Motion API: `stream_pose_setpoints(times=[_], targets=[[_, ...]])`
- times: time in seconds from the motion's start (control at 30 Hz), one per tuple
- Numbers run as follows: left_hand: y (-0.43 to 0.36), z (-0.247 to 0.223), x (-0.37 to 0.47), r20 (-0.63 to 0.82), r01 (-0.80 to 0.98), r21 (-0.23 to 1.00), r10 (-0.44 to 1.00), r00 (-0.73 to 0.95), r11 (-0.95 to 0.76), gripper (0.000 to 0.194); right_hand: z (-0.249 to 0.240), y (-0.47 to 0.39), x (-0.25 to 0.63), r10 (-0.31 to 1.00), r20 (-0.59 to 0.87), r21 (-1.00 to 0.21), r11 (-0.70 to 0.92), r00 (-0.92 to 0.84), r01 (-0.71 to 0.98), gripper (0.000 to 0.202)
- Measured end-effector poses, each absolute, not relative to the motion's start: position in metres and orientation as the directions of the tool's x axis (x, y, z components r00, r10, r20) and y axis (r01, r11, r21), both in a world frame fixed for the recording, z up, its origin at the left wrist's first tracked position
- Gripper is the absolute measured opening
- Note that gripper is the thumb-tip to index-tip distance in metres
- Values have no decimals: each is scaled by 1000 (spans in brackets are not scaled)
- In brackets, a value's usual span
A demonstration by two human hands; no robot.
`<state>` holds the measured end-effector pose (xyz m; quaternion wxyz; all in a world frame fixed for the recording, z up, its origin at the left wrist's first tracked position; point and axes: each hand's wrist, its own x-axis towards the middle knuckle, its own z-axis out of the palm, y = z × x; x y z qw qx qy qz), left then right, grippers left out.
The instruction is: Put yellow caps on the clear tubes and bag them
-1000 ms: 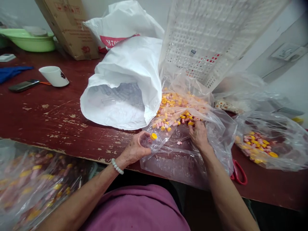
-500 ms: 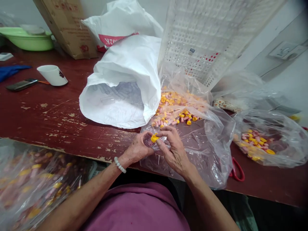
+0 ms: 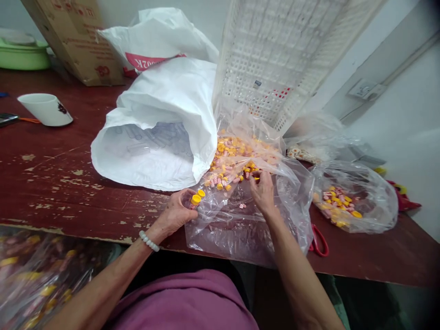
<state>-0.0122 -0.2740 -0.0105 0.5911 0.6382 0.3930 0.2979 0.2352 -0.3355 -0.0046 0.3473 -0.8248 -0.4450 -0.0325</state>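
My left hand (image 3: 175, 211) is closed round a small clear tube with a yellow cap (image 3: 195, 200) and pinkish contents. A second yellow cap (image 3: 201, 193) shows right behind it; whether my hand holds that one too, I cannot tell. My right hand (image 3: 263, 192) reaches to the near edge of a pile of yellow-capped pink pieces (image 3: 237, 149). Its thumb and fingers are pinched at a yellow-capped piece (image 3: 256, 178), mostly hidden by the fingers. Under both hands spreads a clear plastic bag (image 3: 227, 233), with a small pink bit (image 3: 242, 206) on it.
A white sack (image 3: 165, 96) with clear tubes inside lies open at left centre. Behind the pile leans a white plastic crate (image 3: 261, 59). On the right are another bag of pieces (image 3: 357, 183) and red-handled scissors (image 3: 321, 240). A cup (image 3: 48, 110) stands left.
My right hand has left the tube's mouth and moved forward and right to the pile. My left hand has moved slightly left with the tube, now capped. The view has shifted right.
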Motion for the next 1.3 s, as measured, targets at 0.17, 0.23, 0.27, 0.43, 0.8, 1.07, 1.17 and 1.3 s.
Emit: stream_pose_setpoints(times=[0.17,0.23,0.27,0.43,0.8,1.07,1.17,1.3], targets=[[-277,-13,-13,-20,129,990,842,539,-59,38,-26,-316,293,654,245,-444,-581,716,683,29],[-278,-14,-13,18,136,984,833,553,-112,38,-26,-321,292,660,237,-455,-573,713,682,28],[-278,-14,-13,30,148,980,827,561,-135,38,-24,-326,287,661,241,-463,-565,710,683,29],[-281,-9,-12,72,263,923,796,601,-282,37,8,-362,222,800,277,-660,-245,533,710,28],[-293,-4,-10,216,285,794,687,693,-537,37,47,-376,140,897,430,-660,234,103,714,36],[-295,-4,-9,144,258,858,690,709,-444,19,32,-377,130,935,352,-581,261,-52,771,17],[-292,-6,-6,102,253,892,712,694,-374,21,26,-366,148,932,361,-644,250,0,723,19],[-285,-11,-9,44,209,948,748,663,-241,20,5,-340,218,793,388,-630,-143,469,763,24]])
